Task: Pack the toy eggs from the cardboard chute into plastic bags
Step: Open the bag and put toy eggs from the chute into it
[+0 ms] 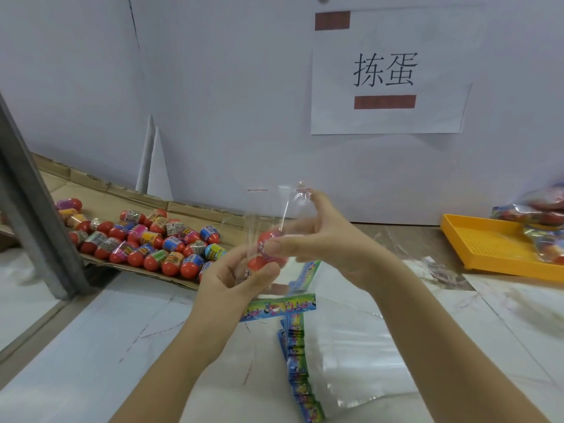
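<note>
A clear bag (276,209) is held up in the middle of the frame, w/ two red toy eggs (268,239) seen inside it. The lower part of the bag is gripped by the left hand (238,279), its fingers (265,274) curled round the lower egg thru the plastic. The top of the bag is pinched by the right hand (320,236), and one finger is laid flat across the upper egg. Many loose eggs (146,242) are piled on the cardboard chute (195,210) at mid left. Packed bags (540,215) are kept on a yellow tray (488,239) at the right edge. Flat bags (351,355) and bright paper strips (280,306) are laid on the worktop (106,346) below the hands.

What could go wrong:
- The plastic looks thin and slippy. If the pinch at the top is let go, the bag may flop shut or the eggs may tip out.
- The eggs are round, so a dropped one could roll off the worktop.
- The pile could be bumped when the next egg is reached for, and eggs could spill over the chute's low front edge.
- If the bag is squeezed too hard, it may split.
</note>
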### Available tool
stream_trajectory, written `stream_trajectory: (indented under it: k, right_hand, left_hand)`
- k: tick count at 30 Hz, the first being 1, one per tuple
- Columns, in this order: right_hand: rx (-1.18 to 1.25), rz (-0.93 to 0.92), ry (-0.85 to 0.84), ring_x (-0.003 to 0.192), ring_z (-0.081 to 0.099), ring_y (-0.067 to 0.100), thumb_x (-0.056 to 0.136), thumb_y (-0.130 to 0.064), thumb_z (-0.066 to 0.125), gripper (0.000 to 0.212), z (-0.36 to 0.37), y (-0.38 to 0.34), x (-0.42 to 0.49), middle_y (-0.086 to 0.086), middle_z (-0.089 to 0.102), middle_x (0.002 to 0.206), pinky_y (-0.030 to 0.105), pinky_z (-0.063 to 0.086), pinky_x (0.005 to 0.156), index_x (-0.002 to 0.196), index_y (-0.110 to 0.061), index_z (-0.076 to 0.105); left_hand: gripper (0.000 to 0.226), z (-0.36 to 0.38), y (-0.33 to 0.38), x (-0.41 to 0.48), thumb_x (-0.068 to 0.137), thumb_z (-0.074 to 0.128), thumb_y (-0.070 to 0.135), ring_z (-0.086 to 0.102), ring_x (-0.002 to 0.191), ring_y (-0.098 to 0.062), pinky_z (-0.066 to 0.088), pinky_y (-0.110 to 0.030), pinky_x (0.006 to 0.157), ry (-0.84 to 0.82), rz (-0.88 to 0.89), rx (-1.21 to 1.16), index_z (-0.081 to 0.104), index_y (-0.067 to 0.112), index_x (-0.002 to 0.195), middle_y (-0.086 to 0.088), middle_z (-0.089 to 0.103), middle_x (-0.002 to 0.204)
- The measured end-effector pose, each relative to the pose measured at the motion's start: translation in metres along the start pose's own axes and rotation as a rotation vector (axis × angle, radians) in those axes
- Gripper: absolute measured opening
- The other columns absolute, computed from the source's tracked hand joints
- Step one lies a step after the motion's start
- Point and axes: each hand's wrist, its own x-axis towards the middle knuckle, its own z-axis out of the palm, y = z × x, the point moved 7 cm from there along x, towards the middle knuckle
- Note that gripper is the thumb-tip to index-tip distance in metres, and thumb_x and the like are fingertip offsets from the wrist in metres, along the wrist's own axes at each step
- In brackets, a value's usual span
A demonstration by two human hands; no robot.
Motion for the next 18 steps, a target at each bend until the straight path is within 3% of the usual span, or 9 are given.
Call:
stream_trajectory:
  k: [3,6,11,14,16,18]
  right_hand:
    - [0.063,-0.053,0.051,0.092,0.071,0.016,0.062,-0.017,0.089,0.098,0.003,0.002,0.004,0.000,0.075,0.086,0.035,0.051,0.089,0.140,-0.026,0.032]
    - [0.097,-0.093,0.081,0.088,0.071,0.019,0.064,-0.010,0.086,0.077,0.001,-0.002,0.004,0.001,0.075,0.080,0.034,0.052,0.090,0.128,-0.026,0.046]
    - [0.187,-0.125,0.079,0.073,0.072,0.021,0.066,0.002,0.082,0.064,0.004,-0.005,0.001,0.008,0.073,0.073,0.024,0.057,0.068,0.119,-0.018,0.052]
    - [0.190,-0.127,0.134,0.065,0.068,0.022,0.068,0.006,0.080,0.064,0.006,0.000,0.004,0.015,0.071,0.074,0.031,0.056,0.063,0.117,-0.024,0.051]
    - [0.108,-0.147,0.162,0.067,0.064,0.024,0.068,0.002,0.082,0.067,0.007,0.001,0.005,0.021,0.069,0.081,0.039,0.057,0.066,0.114,-0.034,0.050]
    - [0.066,-0.178,0.109,0.067,0.064,0.023,0.067,-0.006,0.084,0.073,0.014,0.001,0.006,0.018,0.070,0.085,0.039,0.057,0.062,0.120,-0.038,0.046]
  left_hand:
    - [0.035,0.001,-0.001,-0.001,0.057,0.077,0.038,0.074,0.081,-0.028,0.059,-0.025,0.068,0.008,-0.021,0.013,0.076,0.041,0.092,0.000,0.076,0.098]
    - [0.036,0.002,0.002,-0.002,0.059,0.077,0.036,0.074,0.082,-0.027,0.059,-0.025,0.069,-0.002,0.003,0.003,0.076,0.039,0.094,-0.002,0.076,0.098]
    - [0.040,0.001,0.001,-0.002,0.057,0.079,0.035,0.074,0.079,-0.028,0.059,-0.027,0.068,-0.007,-0.011,-0.022,0.077,0.035,0.096,-0.008,0.077,0.094]
    - [0.037,-0.002,-0.004,-0.001,0.052,0.080,0.036,0.075,0.076,-0.025,0.059,-0.026,0.064,0.045,-0.039,-0.036,0.078,0.034,0.089,-0.008,0.077,0.090]
    - [0.037,-0.003,-0.008,0.000,0.049,0.081,0.034,0.074,0.078,-0.022,0.058,-0.024,0.064,0.071,-0.054,-0.072,0.079,0.030,0.086,-0.008,0.077,0.089]
    - [0.035,-0.003,-0.014,0.000,0.049,0.082,0.027,0.074,0.079,-0.022,0.058,-0.025,0.064,0.089,-0.096,-0.158,0.079,0.024,0.084,-0.010,0.076,0.090]
